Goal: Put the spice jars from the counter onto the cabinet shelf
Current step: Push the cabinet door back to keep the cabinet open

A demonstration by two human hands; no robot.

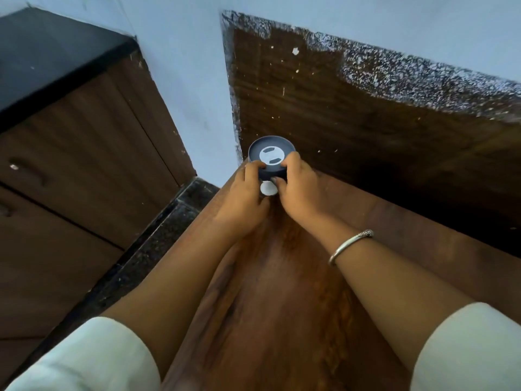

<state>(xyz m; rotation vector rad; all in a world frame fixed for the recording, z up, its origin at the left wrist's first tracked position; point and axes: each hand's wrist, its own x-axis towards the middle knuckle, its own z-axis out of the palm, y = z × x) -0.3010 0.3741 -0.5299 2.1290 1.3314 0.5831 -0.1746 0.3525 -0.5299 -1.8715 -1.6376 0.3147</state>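
Observation:
A spice jar (271, 157) with a dark blue lid and a white disc in the lid's middle stands at the far left end of a brown wooden shelf (282, 292). Both hands hold it from the near side. My left hand (245, 193) grips its left flank, fingers curled over the lid's rim. My right hand (298, 187) grips its right flank, thumb on the rim. A small white round patch (268, 188) shows between my hands below the lid; the jar's body is hidden.
A dark wooden back panel (366, 114) with white speckled edges rises behind the jar. A pale blue wall (191, 94) stands to the left. Lower left are a black counter top (42, 57) and brown cabinet doors (70, 165). A silver bangle (349, 245) circles my right wrist.

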